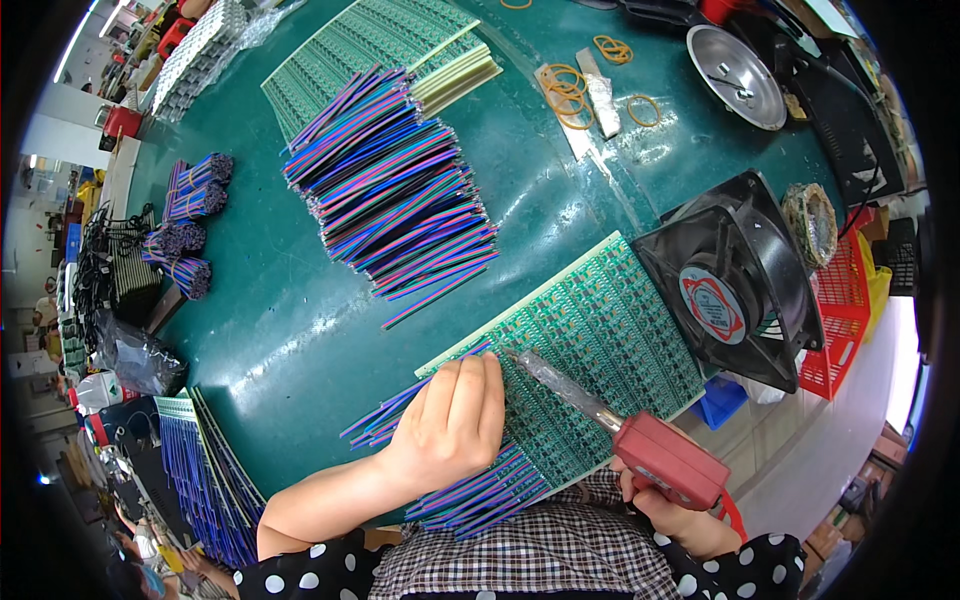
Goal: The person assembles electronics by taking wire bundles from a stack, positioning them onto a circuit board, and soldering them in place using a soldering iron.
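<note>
A green circuit board panel [600, 330] lies at a slant in front of me, covered with rows of small parts. Bundled blue, pink and black wires [490, 490] stick out along its left side. My left hand [450, 410] is closed in a pinch on a wire [480, 347] at the board's upper left part; the fingers hide its end. In my right hand [660, 510] is a red soldering gun [670, 460], gripped from below. Its long metal tip [515, 355] points at the board close beside my left fingertips; whether it touches cannot be told.
A heap of loose wires [400, 190] lies on the green table, partly over stacked boards [370, 50]. Right of the panel stands a black fan [735, 280]. Farther back are rubber bands [565, 95] and a metal dish [735, 78]. Wired boards [205, 480] hang at left.
</note>
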The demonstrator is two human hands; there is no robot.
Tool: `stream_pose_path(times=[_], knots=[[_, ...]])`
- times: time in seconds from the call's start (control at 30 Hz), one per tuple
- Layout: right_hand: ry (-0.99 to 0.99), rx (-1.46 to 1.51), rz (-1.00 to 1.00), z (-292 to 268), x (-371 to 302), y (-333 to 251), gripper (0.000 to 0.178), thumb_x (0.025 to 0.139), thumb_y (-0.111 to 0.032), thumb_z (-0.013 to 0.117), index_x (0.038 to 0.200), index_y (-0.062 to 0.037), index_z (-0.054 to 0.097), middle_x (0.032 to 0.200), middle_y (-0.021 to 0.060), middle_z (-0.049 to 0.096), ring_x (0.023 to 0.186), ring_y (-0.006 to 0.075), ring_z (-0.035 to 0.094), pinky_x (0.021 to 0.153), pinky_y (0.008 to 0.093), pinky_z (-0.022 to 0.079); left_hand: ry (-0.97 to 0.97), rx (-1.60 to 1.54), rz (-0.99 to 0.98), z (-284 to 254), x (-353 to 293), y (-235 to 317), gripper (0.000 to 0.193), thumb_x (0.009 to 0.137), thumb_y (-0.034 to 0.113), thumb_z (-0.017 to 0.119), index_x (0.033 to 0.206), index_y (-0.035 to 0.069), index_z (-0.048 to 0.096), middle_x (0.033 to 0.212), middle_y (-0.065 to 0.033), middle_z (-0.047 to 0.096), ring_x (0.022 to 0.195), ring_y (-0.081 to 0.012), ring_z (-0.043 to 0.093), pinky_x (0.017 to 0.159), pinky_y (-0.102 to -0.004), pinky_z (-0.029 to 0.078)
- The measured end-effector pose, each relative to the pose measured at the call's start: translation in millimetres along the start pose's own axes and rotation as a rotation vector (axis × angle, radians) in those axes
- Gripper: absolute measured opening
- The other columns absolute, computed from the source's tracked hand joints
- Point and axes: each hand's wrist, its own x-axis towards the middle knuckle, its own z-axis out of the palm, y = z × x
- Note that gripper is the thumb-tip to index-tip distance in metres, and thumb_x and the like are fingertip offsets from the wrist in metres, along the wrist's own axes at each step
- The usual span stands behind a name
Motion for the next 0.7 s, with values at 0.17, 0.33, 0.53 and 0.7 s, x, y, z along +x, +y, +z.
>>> stream_pose_path(times=[0.17,0.33,0.53,0.7], knots=[[-0.050,-0.195,-0.041,-1.4,-4.3,9.9,0.055,0.069,-0.016,0.080,0.116,0.0048,0.061,0.104,0.0155,0.068,0.077,0.0247,0.070,0.068,0.0310,0.056,-0.003,0.084,0.064,0.5,-0.1,-3.8,0.025,0.072,0.005,0.062,0.093,-0.008,0.066,0.086,-0.0134,0.062,0.076,-0.0208,0.062,0.064,-0.0249,0.053],[-0.026,-0.034,-0.022,-0.6,-2.6,4.8,0.056,0.069,-0.019,0.082,0.116,0.0040,0.061,0.101,0.0139,0.069,0.077,0.0241,0.070,0.066,0.0303,0.056,-0.001,0.047,0.033,-0.2,-1.2,-1.2,0.029,0.068,0.004,0.063,0.095,-0.009,0.066,0.088,-0.0144,0.060,0.077,-0.0229,0.061,0.064,-0.0270,0.053],[0.015,0.241,0.057,0.8,0.0,-9.3,0.056,0.070,-0.017,0.081,0.118,0.0029,0.060,0.098,0.0121,0.070,0.076,0.0207,0.070,0.067,0.0288,0.055,0.004,0.008,0.008,0.7,-0.2,0.3,0.034,0.065,0.002,0.064,0.097,-0.009,0.066,0.089,-0.0148,0.059,0.077,-0.0249,0.061,0.064,-0.0292,0.052],[-0.009,-0.080,0.050,-4.9,-13.2,9.3,0.057,0.072,-0.009,0.078,0.122,0.0048,0.056,0.099,0.0136,0.069,0.076,0.0176,0.069,0.068,0.0269,0.055,-0.005,0.016,0.007,-1.0,-0.7,-2.1,0.033,0.065,0.003,0.064,0.096,-0.008,0.066,0.089,-0.0148,0.059,0.076,-0.0248,0.061,0.064,-0.0291,0.052]])
